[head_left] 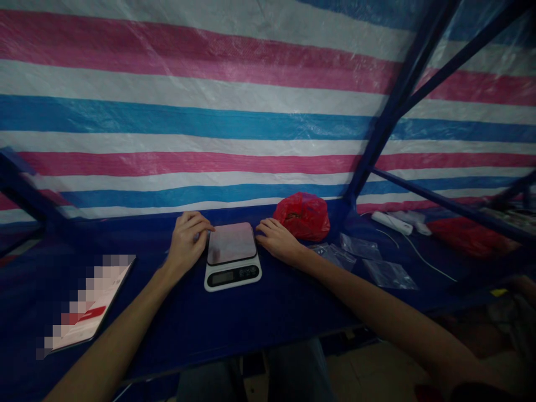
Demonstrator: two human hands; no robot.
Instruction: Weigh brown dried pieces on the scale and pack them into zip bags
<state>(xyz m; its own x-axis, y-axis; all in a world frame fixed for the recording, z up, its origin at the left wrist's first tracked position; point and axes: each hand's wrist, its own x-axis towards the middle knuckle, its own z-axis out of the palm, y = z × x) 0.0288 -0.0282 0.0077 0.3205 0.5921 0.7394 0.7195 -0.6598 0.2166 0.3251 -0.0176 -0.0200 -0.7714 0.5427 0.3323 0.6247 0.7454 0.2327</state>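
Note:
A small digital kitchen scale (231,245) with a white body, a shiny square plate and a dark display panel lies flat on the blue tabletop. At its left edge is my left hand (189,241), fingers bent and fingertips against the plate's upper left corner. My right hand (280,240) meets the opposite edge with its fingertips, palm down, so the scale sits held between both hands. The plate bears no object. Just behind my right hand stands a red plastic bag (305,216), its top partly open on brownish contents I cannot make out.
Several clear plastic bags (387,273) lie right of my right forearm. Farther right are a white power strip (391,223) with a cable and another red bag (464,235). A tablet-like device (98,312), partly pixelated, lies left. Blue frame bars (379,139) rise before a striped tarp (209,123).

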